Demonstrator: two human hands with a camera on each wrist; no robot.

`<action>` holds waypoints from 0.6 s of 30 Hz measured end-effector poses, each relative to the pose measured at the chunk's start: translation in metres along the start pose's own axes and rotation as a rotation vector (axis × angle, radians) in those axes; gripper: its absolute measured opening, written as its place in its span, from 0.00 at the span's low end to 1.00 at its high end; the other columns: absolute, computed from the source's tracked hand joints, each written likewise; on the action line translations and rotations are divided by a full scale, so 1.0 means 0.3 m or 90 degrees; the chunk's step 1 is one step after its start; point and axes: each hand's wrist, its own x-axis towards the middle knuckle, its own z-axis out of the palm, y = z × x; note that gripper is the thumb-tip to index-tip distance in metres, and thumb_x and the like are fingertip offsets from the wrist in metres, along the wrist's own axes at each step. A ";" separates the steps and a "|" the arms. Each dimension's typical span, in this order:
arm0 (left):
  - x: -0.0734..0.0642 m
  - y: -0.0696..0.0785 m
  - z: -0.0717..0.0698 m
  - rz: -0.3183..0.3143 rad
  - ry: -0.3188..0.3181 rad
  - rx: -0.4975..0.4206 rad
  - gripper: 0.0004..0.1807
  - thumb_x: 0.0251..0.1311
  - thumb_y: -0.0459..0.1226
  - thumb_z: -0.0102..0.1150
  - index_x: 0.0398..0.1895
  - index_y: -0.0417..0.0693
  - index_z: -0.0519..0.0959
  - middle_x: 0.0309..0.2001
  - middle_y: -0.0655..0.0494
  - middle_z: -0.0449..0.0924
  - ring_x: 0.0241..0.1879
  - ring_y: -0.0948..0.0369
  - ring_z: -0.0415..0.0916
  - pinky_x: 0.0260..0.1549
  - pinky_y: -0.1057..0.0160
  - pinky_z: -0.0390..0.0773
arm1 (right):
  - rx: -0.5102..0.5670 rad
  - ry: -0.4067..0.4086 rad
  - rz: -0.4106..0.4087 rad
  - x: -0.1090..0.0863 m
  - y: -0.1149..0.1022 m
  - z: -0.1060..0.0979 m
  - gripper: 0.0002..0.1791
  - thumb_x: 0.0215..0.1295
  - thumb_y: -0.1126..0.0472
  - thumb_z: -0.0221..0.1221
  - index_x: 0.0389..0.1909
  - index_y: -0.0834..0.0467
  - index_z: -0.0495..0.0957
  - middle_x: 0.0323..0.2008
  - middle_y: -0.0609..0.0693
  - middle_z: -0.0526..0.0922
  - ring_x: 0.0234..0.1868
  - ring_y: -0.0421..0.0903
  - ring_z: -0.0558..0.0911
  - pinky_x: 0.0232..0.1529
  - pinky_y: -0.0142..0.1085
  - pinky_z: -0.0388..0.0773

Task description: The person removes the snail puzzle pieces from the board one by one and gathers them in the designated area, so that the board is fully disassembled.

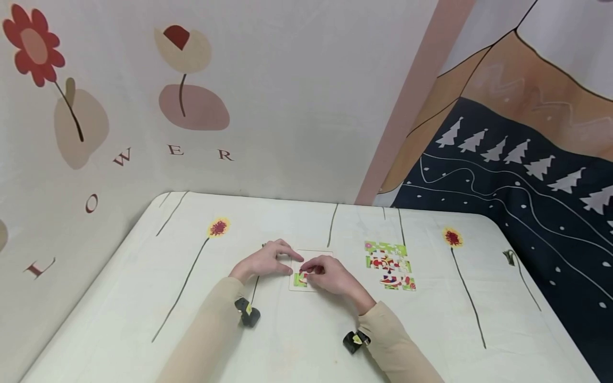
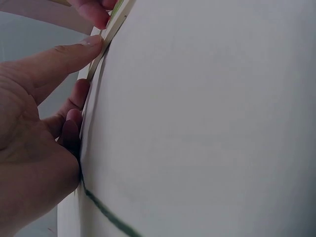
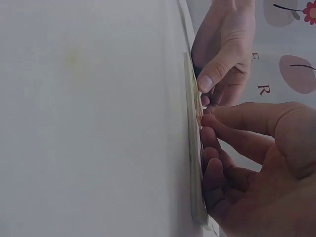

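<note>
A shallow, pale puzzle tray lies flat on the table, with green and red jigsaw pieces in its lower left part. My left hand rests at the tray's left side, its thumb on the rim and a finger reaching over the tray. Above the pieces, my right hand brings thumb and index finger together on a small jigsaw piece, mostly hidden by the fingertips. Its other fingers curl low over the tray. Both hands nearly meet there.
To the right of the tray lies a loose group of partly joined jigsaw pieces, green, red and white. The white tablecloth has printed flowers. A fabric wall rises behind the table, and a dark patterned one stands at the right.
</note>
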 end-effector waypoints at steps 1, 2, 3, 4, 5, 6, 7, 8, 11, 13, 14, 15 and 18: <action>0.000 0.000 0.000 0.001 -0.001 0.000 0.17 0.52 0.32 0.68 0.48 0.52 0.84 0.53 0.53 0.71 0.60 0.45 0.59 0.57 0.34 0.53 | 0.000 0.000 -0.002 0.000 0.000 0.001 0.12 0.60 0.70 0.58 0.44 0.63 0.83 0.32 0.49 0.78 0.32 0.41 0.71 0.35 0.34 0.68; 0.000 -0.001 0.000 0.002 -0.001 -0.001 0.17 0.52 0.32 0.68 0.48 0.52 0.84 0.53 0.52 0.71 0.60 0.45 0.59 0.57 0.34 0.53 | 0.001 0.001 -0.005 0.001 0.002 0.002 0.11 0.60 0.70 0.58 0.44 0.63 0.83 0.32 0.48 0.78 0.32 0.41 0.71 0.35 0.34 0.68; 0.000 -0.002 0.000 0.003 -0.001 -0.002 0.17 0.52 0.32 0.68 0.48 0.51 0.84 0.53 0.52 0.71 0.60 0.45 0.59 0.57 0.34 0.53 | 0.002 0.001 -0.008 0.001 0.003 0.003 0.11 0.60 0.70 0.59 0.43 0.63 0.83 0.32 0.48 0.78 0.32 0.41 0.71 0.34 0.34 0.67; 0.000 -0.002 0.000 0.002 -0.001 0.000 0.17 0.53 0.33 0.68 0.48 0.52 0.84 0.53 0.53 0.71 0.60 0.45 0.59 0.57 0.34 0.53 | 0.002 0.003 -0.012 0.001 0.004 0.004 0.11 0.60 0.70 0.59 0.43 0.63 0.82 0.31 0.48 0.78 0.32 0.41 0.71 0.34 0.34 0.67; 0.000 -0.003 0.001 0.002 0.000 0.000 0.17 0.53 0.33 0.68 0.48 0.52 0.84 0.53 0.53 0.71 0.60 0.45 0.59 0.57 0.34 0.53 | 0.004 0.004 -0.014 0.001 0.005 0.004 0.11 0.60 0.71 0.59 0.43 0.63 0.82 0.31 0.47 0.77 0.31 0.41 0.71 0.34 0.34 0.67; 0.000 -0.004 0.001 0.001 0.000 0.000 0.17 0.53 0.33 0.68 0.48 0.52 0.84 0.52 0.53 0.71 0.60 0.45 0.59 0.57 0.34 0.53 | 0.006 0.005 -0.017 0.000 0.005 0.005 0.10 0.60 0.71 0.59 0.43 0.63 0.82 0.31 0.47 0.77 0.31 0.41 0.71 0.34 0.33 0.67; 0.000 -0.004 0.002 0.001 0.000 -0.001 0.17 0.53 0.33 0.68 0.48 0.52 0.84 0.52 0.53 0.71 0.60 0.45 0.59 0.57 0.34 0.53 | 0.008 0.007 -0.018 -0.001 0.004 0.005 0.10 0.60 0.71 0.59 0.42 0.63 0.81 0.31 0.46 0.77 0.31 0.41 0.71 0.34 0.33 0.67; 0.000 -0.005 0.002 0.000 0.000 -0.002 0.17 0.53 0.33 0.68 0.48 0.52 0.84 0.52 0.53 0.71 0.60 0.45 0.58 0.57 0.34 0.53 | 0.011 0.008 -0.020 -0.002 0.003 0.005 0.10 0.60 0.72 0.59 0.42 0.63 0.81 0.31 0.46 0.76 0.31 0.41 0.70 0.34 0.33 0.67; 0.000 -0.005 0.003 0.000 0.000 -0.004 0.17 0.53 0.33 0.68 0.48 0.51 0.84 0.52 0.54 0.71 0.60 0.45 0.57 0.57 0.34 0.53 | 0.020 0.009 -0.021 -0.004 0.000 0.003 0.10 0.60 0.72 0.59 0.42 0.63 0.80 0.31 0.46 0.76 0.31 0.41 0.71 0.33 0.32 0.67; 0.000 -0.005 0.002 0.001 0.000 -0.002 0.17 0.53 0.33 0.68 0.48 0.52 0.84 0.52 0.54 0.71 0.60 0.45 0.58 0.57 0.34 0.53 | 0.028 0.007 -0.017 -0.005 -0.002 0.002 0.10 0.60 0.72 0.59 0.42 0.62 0.80 0.31 0.47 0.77 0.31 0.41 0.71 0.33 0.32 0.67; 0.000 -0.004 0.002 0.002 0.000 0.000 0.17 0.53 0.33 0.68 0.48 0.52 0.84 0.52 0.54 0.71 0.60 0.46 0.58 0.57 0.34 0.54 | 0.032 0.005 -0.014 -0.005 -0.002 0.002 0.10 0.59 0.72 0.59 0.42 0.62 0.80 0.32 0.47 0.77 0.31 0.41 0.72 0.33 0.32 0.67; 0.000 -0.004 0.002 0.003 0.000 0.003 0.17 0.53 0.33 0.68 0.48 0.52 0.84 0.52 0.54 0.71 0.59 0.46 0.58 0.57 0.35 0.54 | 0.037 0.003 -0.011 -0.006 -0.003 0.002 0.10 0.59 0.72 0.59 0.42 0.62 0.79 0.32 0.47 0.78 0.31 0.41 0.72 0.33 0.32 0.68; 0.000 -0.003 0.001 0.004 0.002 0.009 0.17 0.52 0.34 0.68 0.48 0.52 0.84 0.52 0.54 0.71 0.59 0.46 0.59 0.56 0.35 0.55 | 0.057 -0.001 -0.004 -0.006 -0.003 0.001 0.11 0.59 0.73 0.58 0.43 0.61 0.79 0.33 0.49 0.80 0.32 0.41 0.74 0.34 0.33 0.70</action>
